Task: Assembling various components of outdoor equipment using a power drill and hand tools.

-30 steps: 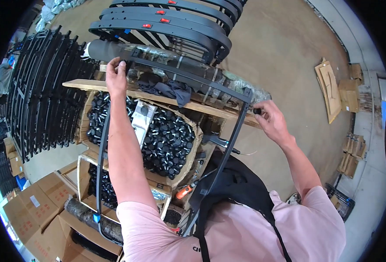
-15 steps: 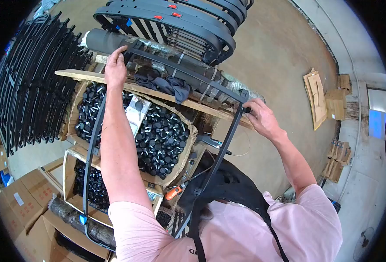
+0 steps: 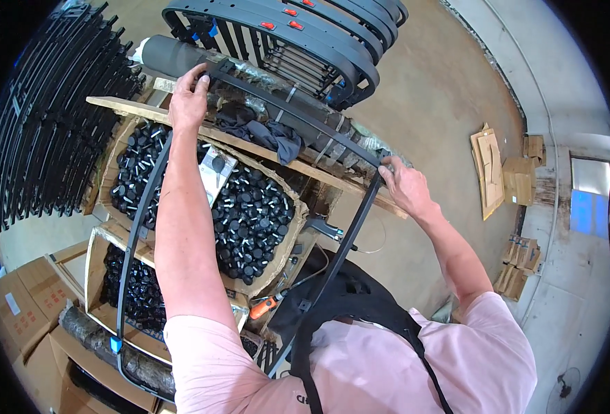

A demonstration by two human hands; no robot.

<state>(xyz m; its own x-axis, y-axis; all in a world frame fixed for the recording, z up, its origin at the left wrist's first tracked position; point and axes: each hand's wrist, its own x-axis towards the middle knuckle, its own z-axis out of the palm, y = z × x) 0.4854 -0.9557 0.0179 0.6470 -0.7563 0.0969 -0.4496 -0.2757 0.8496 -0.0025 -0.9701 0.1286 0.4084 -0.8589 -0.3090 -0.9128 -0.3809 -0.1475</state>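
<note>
A dark metal frame (image 3: 291,110) of flat bars spans in front of me, its long bar slanting from far left down to the right. My left hand (image 3: 189,103) is at its far left corner, thumb and fingers closed around a small black round-headed foot (image 3: 205,74), mostly hidden. At the right corner my right hand (image 3: 408,186) has its fingers bent and pinched together; the black piece there is now hidden by them. Below my left forearm, a carton (image 3: 296,228) holds many black round-headed screw-in feet (image 3: 250,214). A silvery packet (image 3: 215,172) lies on them.
A wooden plank (image 3: 250,141) and a dark cloth (image 3: 277,141) lie under the frame. A power tool (image 3: 325,228) and an orange-handled tool (image 3: 263,307) are near my body. Black frames (image 3: 56,124) stack at left, grey curved frames (image 3: 318,34) at the far side. Cardboard (image 3: 487,172) leans right.
My view has shifted slightly. The black piece at my right fingertips is now covered by them. Both hands stay at the same corners of the frame.
</note>
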